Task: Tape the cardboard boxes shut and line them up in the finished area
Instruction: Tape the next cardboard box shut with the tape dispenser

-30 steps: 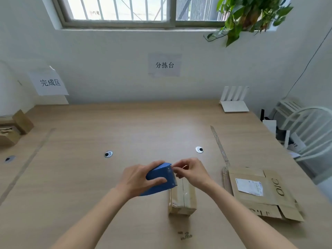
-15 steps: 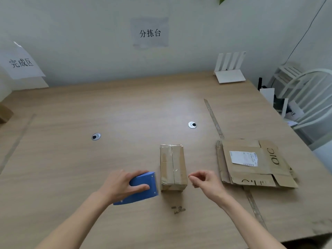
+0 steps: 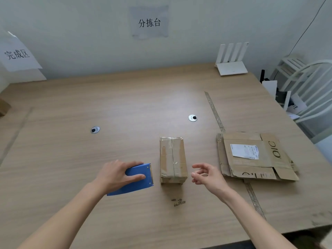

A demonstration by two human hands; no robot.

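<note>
We couldn't see the tape roll itself, the left hand (image 3: 117,174) covered most of the blue tape dispenser (image 3: 133,178); only its blue side plate and toothed edge showed. Another brown box (image 3: 4,109) at far left was cut off by the frame edge, prob. in the finished area under the sign (image 3: 18,54), couldn't confirm. Small dark marks (image 3: 178,202) on the surface (image 3: 125,97) below the box were too small to ID. Label text on the flattened carton (image 3: 255,156) was unreadable.

The small cardboard box (image 3: 173,159) lay taped along its top seam, center of the surface, between both hands, touching neither. Left fingers were curled over the dispenser, gripping it, set down just left of the box. Right hand (image 3: 206,175) hovered just right of the box, fingers loosely curled and apart, holding nothing.

Vs. 0.5 s ago: little diff, same layout, right fingers spread a bit more. Vs. 1 s ago: dispenser and both hands were up on the box's far end; now they'd come off it, and the view had tilted down, so window and plant were gone.
</note>
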